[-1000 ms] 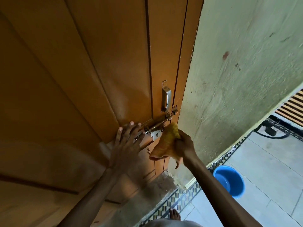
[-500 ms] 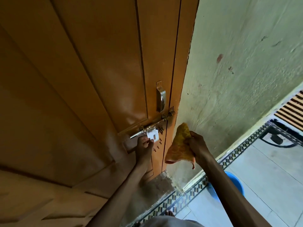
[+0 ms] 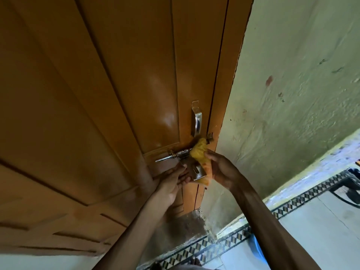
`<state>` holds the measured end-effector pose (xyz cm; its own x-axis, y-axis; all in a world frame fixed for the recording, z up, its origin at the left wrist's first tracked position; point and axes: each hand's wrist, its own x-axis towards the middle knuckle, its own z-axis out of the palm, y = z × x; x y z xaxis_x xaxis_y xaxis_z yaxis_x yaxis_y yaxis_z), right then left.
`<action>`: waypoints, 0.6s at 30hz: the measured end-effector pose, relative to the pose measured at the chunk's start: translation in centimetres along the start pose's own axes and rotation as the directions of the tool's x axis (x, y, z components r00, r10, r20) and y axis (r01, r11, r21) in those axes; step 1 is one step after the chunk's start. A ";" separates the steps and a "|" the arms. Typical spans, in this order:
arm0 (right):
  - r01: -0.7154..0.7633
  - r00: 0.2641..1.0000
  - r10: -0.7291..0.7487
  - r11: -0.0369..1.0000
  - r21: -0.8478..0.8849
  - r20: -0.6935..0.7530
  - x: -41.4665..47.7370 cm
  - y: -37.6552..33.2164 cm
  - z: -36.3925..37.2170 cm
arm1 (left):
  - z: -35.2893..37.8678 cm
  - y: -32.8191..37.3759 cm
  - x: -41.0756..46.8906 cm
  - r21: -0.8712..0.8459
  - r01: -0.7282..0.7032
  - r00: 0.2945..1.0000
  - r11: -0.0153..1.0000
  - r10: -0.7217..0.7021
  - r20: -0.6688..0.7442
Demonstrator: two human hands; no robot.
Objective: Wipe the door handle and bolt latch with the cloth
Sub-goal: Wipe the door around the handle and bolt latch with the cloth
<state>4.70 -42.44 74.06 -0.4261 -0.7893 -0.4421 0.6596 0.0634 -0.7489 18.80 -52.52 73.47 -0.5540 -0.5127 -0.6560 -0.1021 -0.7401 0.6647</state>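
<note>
On the orange-brown door (image 3: 116, 94), a silver pull handle (image 3: 197, 121) sits just above a metal bolt latch (image 3: 172, 155) near the door's right edge. My right hand (image 3: 220, 168) is shut on a yellow cloth (image 3: 199, 151) and presses it against the right part of the bolt, hiding that section. My left hand (image 3: 175, 182) holds the latch's hanging hasp plate (image 3: 196, 171) from below, lifting it outward. The handle itself is untouched.
A pale green plaster wall (image 3: 292, 94) adjoins the door frame on the right. Below are a patterned tile border (image 3: 214, 246), light floor tiles, a sliver of a blue bucket (image 3: 257, 250) behind my right arm, and a dark frame at far right.
My right hand has brought the cloth from beside the door up onto the bolt. My left hand left the flat door panel, gripped the hasp plate and tilted it outward.
</note>
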 end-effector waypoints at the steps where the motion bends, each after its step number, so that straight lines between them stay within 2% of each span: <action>1: -0.010 1.000 0.010 1.000 0.010 0.018 0.3 0.0 0.1 | 0.1 0.0 0.0 0.007 -0.009 1.000 1.000 0.009 -0.013; 4: 0.004 1.000 -0.004 1.000 -0.016 0.009 1.2 0.2 0.7 | -0.3 -0.4 0.4 0.074 -0.020 0.999 0.997 0.022 -0.029; 7: 0.035 0.993 -0.054 0.984 -0.172 -0.108 2.4 0.8 1.9 | -0.5 -0.7 0.5 0.105 -0.033 0.998 0.994 0.038 -0.055; 9: 0.000 0.981 -0.053 0.963 -0.269 -0.188 2.9 0.8 2.7 | -0.4 -0.7 0.6 0.105 -0.037 0.997 0.994 0.043 -0.057; 11: -0.057 0.976 -0.007 0.956 -0.288 -0.218 3.2 0.7 2.6 | -0.4 -0.5 0.6 0.118 -0.035 0.998 0.992 0.042 -0.055; 14: -0.128 0.982 0.077 0.944 -0.304 -0.173 3.2 0.8 1.4 | -0.7 -0.5 1.1 0.196 -0.057 0.996 0.979 0.071 -0.063; 18: -0.130 0.991 0.123 0.956 -0.264 -0.046 2.5 2.1 -0.3 | -0.7 -0.2 1.4 0.299 -0.022 0.998 0.954 0.037 -0.045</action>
<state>4.84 -44.07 71.19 -0.3701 -0.7466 -0.5529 0.5227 0.3247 -0.7883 18.67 -53.40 72.17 -0.5197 -0.5587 -0.6463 -0.3326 -0.5645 0.7554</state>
